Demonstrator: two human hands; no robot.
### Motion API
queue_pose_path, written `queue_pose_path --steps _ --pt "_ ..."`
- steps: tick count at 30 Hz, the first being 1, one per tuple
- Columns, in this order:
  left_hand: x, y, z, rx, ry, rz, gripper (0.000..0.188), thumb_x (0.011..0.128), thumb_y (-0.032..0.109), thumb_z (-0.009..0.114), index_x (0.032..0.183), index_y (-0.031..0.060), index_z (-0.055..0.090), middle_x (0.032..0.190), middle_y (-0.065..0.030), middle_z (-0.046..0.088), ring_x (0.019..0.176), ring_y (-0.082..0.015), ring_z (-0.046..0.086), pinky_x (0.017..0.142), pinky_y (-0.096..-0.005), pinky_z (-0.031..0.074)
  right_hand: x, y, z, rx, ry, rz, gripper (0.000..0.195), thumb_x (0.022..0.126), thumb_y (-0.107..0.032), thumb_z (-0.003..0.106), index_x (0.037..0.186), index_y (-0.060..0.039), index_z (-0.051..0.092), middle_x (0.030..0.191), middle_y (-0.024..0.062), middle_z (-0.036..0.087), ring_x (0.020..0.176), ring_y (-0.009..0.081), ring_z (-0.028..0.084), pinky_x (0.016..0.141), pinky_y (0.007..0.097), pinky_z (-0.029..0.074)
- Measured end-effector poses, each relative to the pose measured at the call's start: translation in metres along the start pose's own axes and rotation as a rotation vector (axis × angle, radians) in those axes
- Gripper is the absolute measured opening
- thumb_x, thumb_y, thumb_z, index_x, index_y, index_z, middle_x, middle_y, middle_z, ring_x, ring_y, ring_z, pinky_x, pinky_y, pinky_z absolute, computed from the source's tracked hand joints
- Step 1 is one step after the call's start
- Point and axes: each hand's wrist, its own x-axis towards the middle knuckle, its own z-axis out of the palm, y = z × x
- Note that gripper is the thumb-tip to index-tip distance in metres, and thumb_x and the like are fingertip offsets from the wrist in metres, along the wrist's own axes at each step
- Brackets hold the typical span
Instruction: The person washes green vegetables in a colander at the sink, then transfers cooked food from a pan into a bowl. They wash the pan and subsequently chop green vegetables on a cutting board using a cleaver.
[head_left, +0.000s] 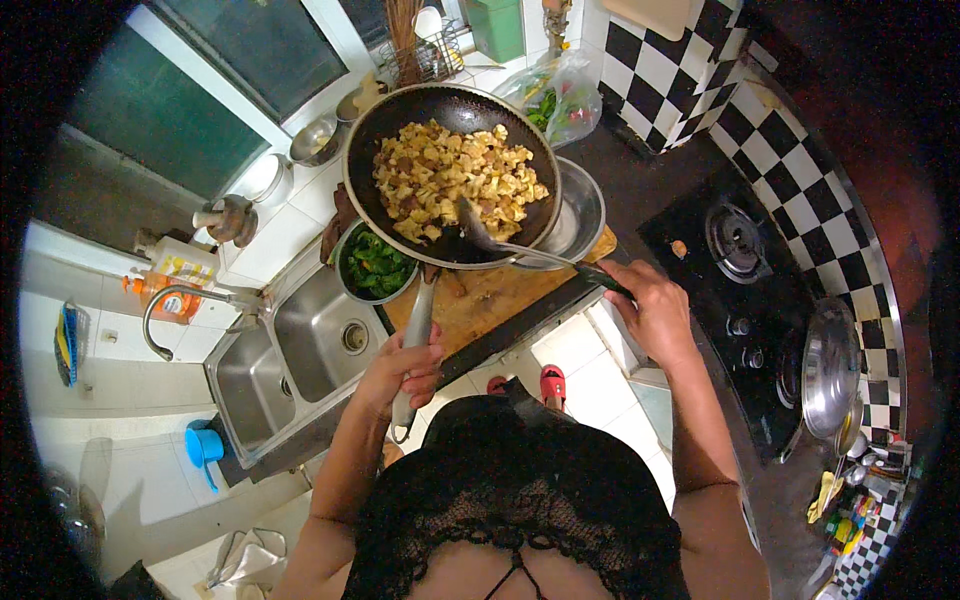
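My left hand (405, 364) grips the grey handle (417, 322) of a dark wok (442, 97). Browned cauliflower pieces (450, 176) with darker bits lie inside it. In my right hand (651, 307) is the dark handle of a metal spatula (517, 249), its blade among the cauliflower. Partly hidden under the wok's right side is a metal bowl (589, 202). To the lower left of the wok, a pot or bowl (352, 289) holds cut green vegetables (375, 262). A wooden cutting board (495, 300) lies on the counter below the wok.
At left is a double-basin steel sink (307, 345) with a curved faucet (172, 292). A plastic bag of vegetables (562, 101) sits behind the wok. The black gas stove (705, 300) is at right, with a shiny metal pan or lid (829, 367) on it.
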Motion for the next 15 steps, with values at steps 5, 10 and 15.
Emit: queue_pose_path --steps 5,10,15 --pt "-0.006 0.001 0.004 0.010 0.070 -0.010 0.016 0.084 0.007 0.058 0.094 0.0107 0.046 0.055 0.0047 0.034 0.036 -0.0051 0.034 0.031 -0.0230 0.030 -0.001 0.009 0.010 -0.029 0.028 0.011 0.039 0.079 -0.018 0.066 0.118 -0.0202 0.060 0.093 0.0107 0.062 0.076 0.0311 0.063 0.064 0.0409 0.052" --pt "-0.012 -0.001 0.009 0.054 0.080 0.013 0.016 0.083 0.007 0.058 0.093 0.0105 0.045 0.056 0.0046 0.035 0.036 -0.0052 0.034 0.031 -0.0227 0.030 -0.007 0.011 0.020 -0.050 0.048 0.053 0.038 0.078 -0.017 0.066 0.115 -0.0177 0.061 0.089 0.0095 0.062 0.075 0.0297 0.063 0.064 0.0401 0.052" --pt "-0.013 -0.006 0.014 0.051 0.125 0.003 0.016 0.083 0.007 0.058 0.093 0.0101 0.046 0.056 0.0042 0.036 0.036 -0.0053 0.034 0.031 -0.0226 0.030 -0.019 0.022 0.034 -0.058 0.138 0.073 0.034 0.079 -0.018 0.066 0.112 -0.0153 0.063 0.085 0.0085 0.060 0.074 0.0284 0.062 0.062 0.0395 0.051"
